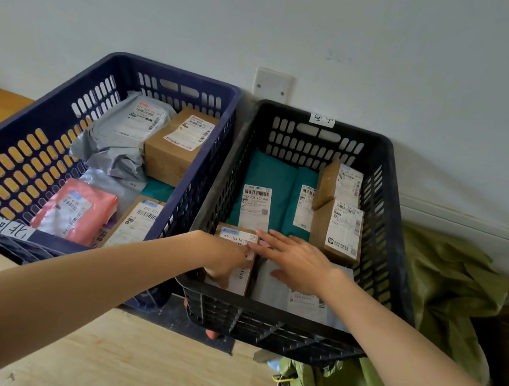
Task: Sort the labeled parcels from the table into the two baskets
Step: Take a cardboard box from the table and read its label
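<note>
From the head camera we look down on two slotted baskets set side by side against the wall, the blue basket (177,79) on the left and the black basket (389,199) touching it on the right. Each carries a handwritten tag, one on the blue basket's near rim (10,227) and one on the black basket's far rim (322,119); we take these to be the sorting marks.

Both hands are inside the black basket at its near left corner. The left hand (225,263) curls its fingers round the near end of a small cardboard box (237,236), which lies label up along the basket's left wall. The right hand (297,262) is flat, fingers straight and slightly spread. Its fingertips reach the box's label, and its palm lies over a pale mailer (277,295) just beside the box. We judge that this hand steadies the box and holds the mailer down while the box is settled into its place.

Further back lie two teal mailers (269,175), labels up, with two cardboard boxes (338,228) against the right wall.

The blue basket holds a grey mailer (129,134), a brown box (175,149), a pink mailer (79,209) and another labelled parcel (136,221).

The table is out of view, so we cannot tell how many parcels remain.
</note>
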A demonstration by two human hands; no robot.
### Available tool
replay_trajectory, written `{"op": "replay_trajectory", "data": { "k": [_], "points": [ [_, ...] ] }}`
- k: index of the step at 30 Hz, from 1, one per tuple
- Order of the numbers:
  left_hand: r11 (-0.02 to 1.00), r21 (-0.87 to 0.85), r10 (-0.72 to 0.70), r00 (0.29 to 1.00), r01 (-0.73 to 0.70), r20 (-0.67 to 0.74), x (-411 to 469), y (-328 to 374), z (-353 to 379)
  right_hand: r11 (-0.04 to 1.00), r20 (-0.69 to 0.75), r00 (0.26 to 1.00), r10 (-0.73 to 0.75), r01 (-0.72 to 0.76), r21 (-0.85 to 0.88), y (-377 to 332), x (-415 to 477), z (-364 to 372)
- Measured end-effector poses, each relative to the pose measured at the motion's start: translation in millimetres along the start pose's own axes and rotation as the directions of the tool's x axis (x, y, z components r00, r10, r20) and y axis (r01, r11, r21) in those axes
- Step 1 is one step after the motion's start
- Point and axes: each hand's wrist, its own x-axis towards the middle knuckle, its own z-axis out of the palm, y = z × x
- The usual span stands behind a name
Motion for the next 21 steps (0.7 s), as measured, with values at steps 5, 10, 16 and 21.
{"op": "replay_trajectory", "data": {
  "k": [5, 10, 16, 21],
  "points": [
    [0.998, -0.017, -0.058, 0.995, 0.06, 0.077, 9.0, -2.5, 4.2, 0.998, 0.05, 0.998, 0.049, -0.052, 0.046, 4.2, -3.0, 11.3],
    [0.99, -0.038, -0.134, 0.988, 0.137, 0.083, 8.9, 5.3, 9.1, 0.995, 0.073, 0.995, 0.072, -0.077, 0.067, 5.7, -1.1, 12.8],
    [0.982, -0.161, -0.105, 0.994, 0.099, -0.03, -2.2, 5.4, -8.8, 0.969, -0.029, 0.993, 0.114, -0.105, 0.223, 4.7, 3.9, 2.8],
    [0.977, -0.177, -0.176, 0.917, 0.119, -0.357, -23.0, -5.3, -27.4, 0.901, -0.18, 0.963, 0.2, -0.108, 0.421, 15.4, 17.3, -22.2]
  ]
}}
